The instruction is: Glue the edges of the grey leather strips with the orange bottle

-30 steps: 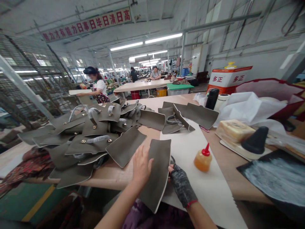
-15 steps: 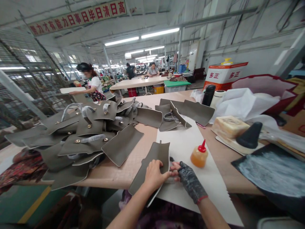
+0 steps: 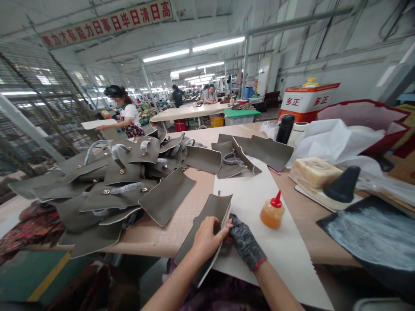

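Note:
A grey-brown leather bag panel (image 3: pixel 207 216) with a pale edge lies over the table's near edge, lifted and curled along its right side. My left hand (image 3: pixel 207 238) presses on top of it and grips that right edge. My right hand (image 3: pixel 244 242), in a dark fingerless glove with a red cuff, reaches under the same edge, its fingertips hidden by the panel. Both hands rest on a white sheet (image 3: pixel 256 203) spread on the table. An orange glue bottle with a red cap (image 3: pixel 272 211) stands just right of my right hand.
A heap of similar bag panels with handles (image 3: pixel 119 181) fills the table's left. More panels (image 3: pixel 253 151) lie at the back. At right: a black flask (image 3: pixel 285 128), a yellowish block (image 3: pixel 314 172), a black cone (image 3: pixel 343 185), white paper, a dark board. A person (image 3: pixel 125 113) stands beyond.
The panel was pulled toward me off the flat sheet. My left hand shifted from lying flat on it to gripping its right edge, and my right hand slid under that lifted edge.

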A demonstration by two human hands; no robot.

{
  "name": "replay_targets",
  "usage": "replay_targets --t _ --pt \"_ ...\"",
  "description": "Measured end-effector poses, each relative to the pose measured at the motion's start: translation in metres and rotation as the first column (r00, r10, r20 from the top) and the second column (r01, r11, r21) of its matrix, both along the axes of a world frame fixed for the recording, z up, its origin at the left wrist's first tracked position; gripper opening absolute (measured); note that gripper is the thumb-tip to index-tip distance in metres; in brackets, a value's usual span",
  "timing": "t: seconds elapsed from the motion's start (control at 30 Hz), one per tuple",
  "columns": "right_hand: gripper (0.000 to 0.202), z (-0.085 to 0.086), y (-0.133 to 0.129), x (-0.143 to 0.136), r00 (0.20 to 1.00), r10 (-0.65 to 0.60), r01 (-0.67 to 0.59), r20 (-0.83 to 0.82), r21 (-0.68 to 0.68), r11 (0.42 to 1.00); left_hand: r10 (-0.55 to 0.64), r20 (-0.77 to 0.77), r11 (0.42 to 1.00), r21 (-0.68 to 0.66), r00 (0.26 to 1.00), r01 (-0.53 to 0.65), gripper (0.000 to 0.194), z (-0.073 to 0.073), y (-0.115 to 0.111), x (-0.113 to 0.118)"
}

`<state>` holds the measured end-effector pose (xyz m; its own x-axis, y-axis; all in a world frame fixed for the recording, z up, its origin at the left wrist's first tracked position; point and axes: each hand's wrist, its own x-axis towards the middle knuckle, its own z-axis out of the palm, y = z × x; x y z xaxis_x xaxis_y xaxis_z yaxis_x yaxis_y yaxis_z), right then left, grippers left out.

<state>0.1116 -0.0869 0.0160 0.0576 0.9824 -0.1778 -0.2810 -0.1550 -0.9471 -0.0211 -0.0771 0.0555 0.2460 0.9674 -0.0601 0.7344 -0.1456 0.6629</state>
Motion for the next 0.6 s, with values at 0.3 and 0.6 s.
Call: replay_targets --t 0.3,0.6 --pt "0.045 0.020 -0.019 0.041 0.901 -0.312 0.277 0.302 0.153 0.949 0.197 -0.335 0.949 0.300 0.921 -0.094 0.031 0.086 0.057 -0.071" --pt "0.089 -0.022 -0.009 0.145 0.397 -0.429 0.364 0.811 0.290 0.885 0.159 -0.630 0.959 0.282 0.760 0.033 0.032 0.073 0.060 -0.017"
